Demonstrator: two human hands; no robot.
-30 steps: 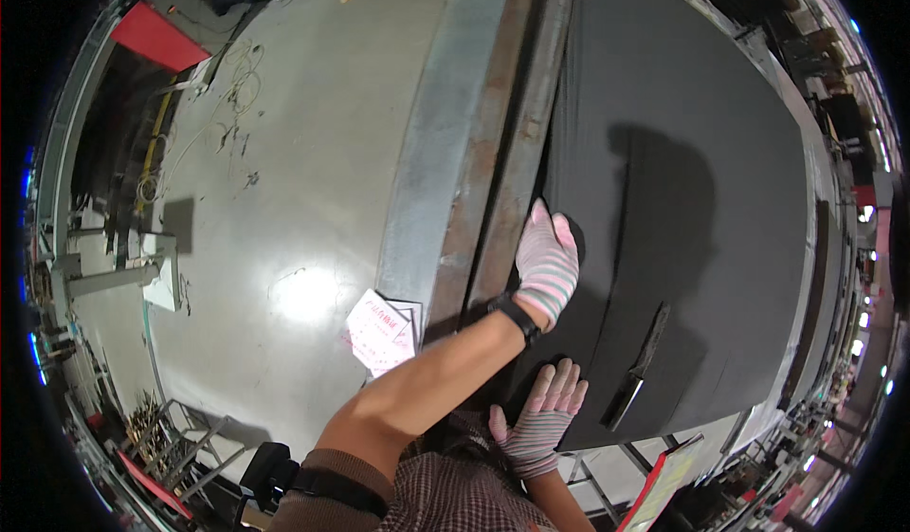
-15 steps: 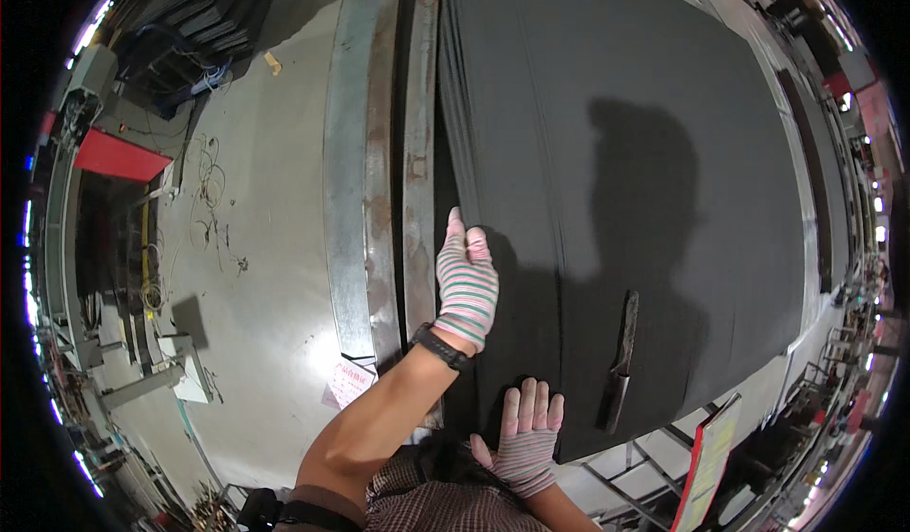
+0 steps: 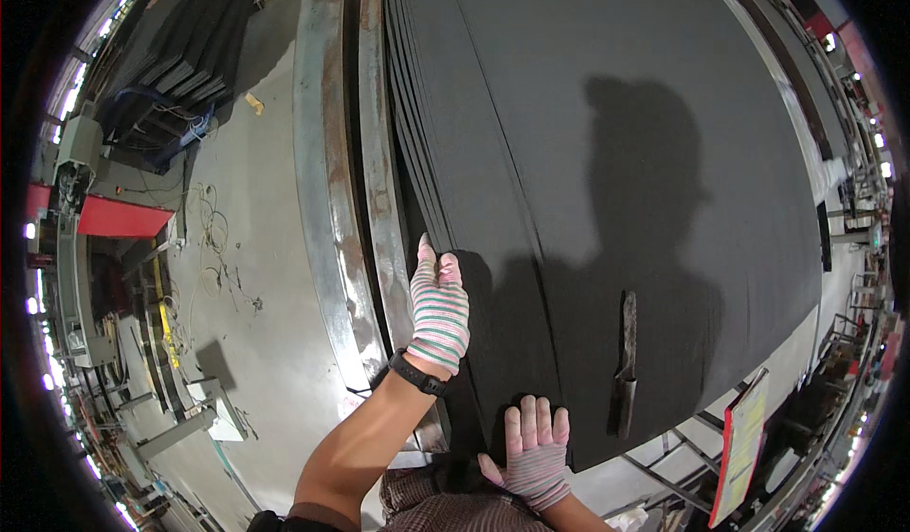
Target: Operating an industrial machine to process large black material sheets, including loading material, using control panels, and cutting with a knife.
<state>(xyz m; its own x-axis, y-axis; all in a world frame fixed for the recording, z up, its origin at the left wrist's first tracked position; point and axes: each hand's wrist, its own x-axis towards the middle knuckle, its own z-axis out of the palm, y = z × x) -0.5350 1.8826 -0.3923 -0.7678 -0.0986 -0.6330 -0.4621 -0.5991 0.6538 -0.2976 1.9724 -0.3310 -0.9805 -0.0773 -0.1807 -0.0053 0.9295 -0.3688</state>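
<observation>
A wide stack of black sheets (image 3: 645,229) lies before me, its layered edges showing along the left side. My left hand (image 3: 440,309), in a striped glove and with a black watch at the wrist, is at that left edge. Its thumb and a finger close on the edge of a black sheet; the other fingers are hidden. My right hand (image 3: 536,451), gloved alike, rests flat on the near edge with fingers stretched out, holding nothing. To its right a knife (image 3: 627,366) with a dark handle lies on the top sheet, blade pointing away.
Long metal beams (image 3: 327,172) run along the stack's left side. Farther left are a red panel (image 3: 125,217) on a machine frame and loose wires on the floor (image 3: 256,172). Dark sheets (image 3: 180,48) are piled at the far left. A red-edged board (image 3: 739,447) stands at the near right.
The view has shifted and turned, so the beams and stack edge slant more. My left hand keeps to the sheet edge, my right hand stays flat, and the knife lies where it was.
</observation>
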